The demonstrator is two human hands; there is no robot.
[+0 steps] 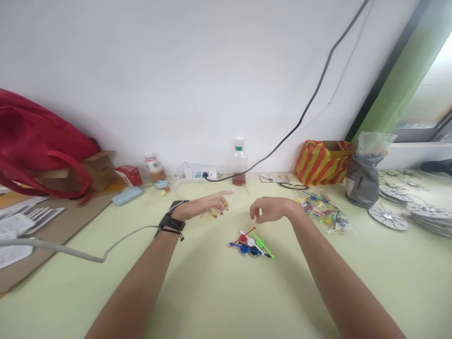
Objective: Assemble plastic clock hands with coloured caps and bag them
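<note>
My left hand (208, 205), with a black watch on its wrist, is closed around a small yellow plastic spinner arrow (225, 204) that shows only in part between the fingers. Across from it, my right hand (270, 209) hangs above the table with fingers curled together; whatever may be in them is hidden. Just below the right hand lies a small pile of plastic spinner arrows (251, 243) in red, white, green, blue and black, overlapping each other on round bases. To the right of that hand rests a clear bag of more colourful spinner parts (323, 209).
A bottle (239, 165) and a power strip (199, 173) stand by the wall, a black cable rising from the strip. On the right are a striped bag (321, 162), a grey bag (362, 181) and stacked discs (432, 216). A grey cord (88, 256) crosses at left.
</note>
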